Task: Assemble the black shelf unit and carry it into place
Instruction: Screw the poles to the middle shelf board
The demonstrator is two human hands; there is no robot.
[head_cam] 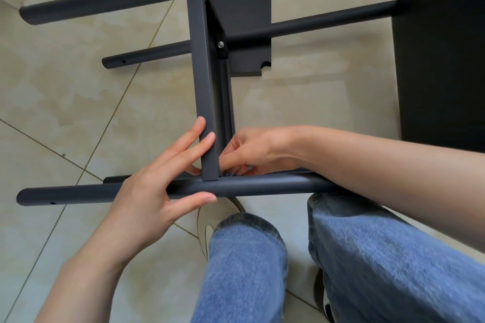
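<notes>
Underfoot, beige tiled floor (78,92) with thin diagonal grout lines, bare and roomy to the left of the work. Hard against the right edge, a tall black panel (441,60), closing off that side. Across the middle, lying on its side over the floor, the black shelf unit (207,81): matte dark round tubes running left to right, joined by a flat crossbar (203,86) running front to back, with a notched shelf plate (244,21) behind it. Nearest tube (262,186) level with blue-jeaned knees (249,257), its left end free over open tile. Far tubes likewise ending free at the left, small holes near their tips. Silver bolt head (220,44) set where the crossbar meets the second tube. Left hand (162,186) at the front joint, thumb under the nearest tube, straight fingers laid against the crossbar: a wide, bracing grip. Right hand (252,152) tucked just right of that joint, fingers curled in a narrow pinch; whatever sits in it too small and hidden to tell.
</notes>
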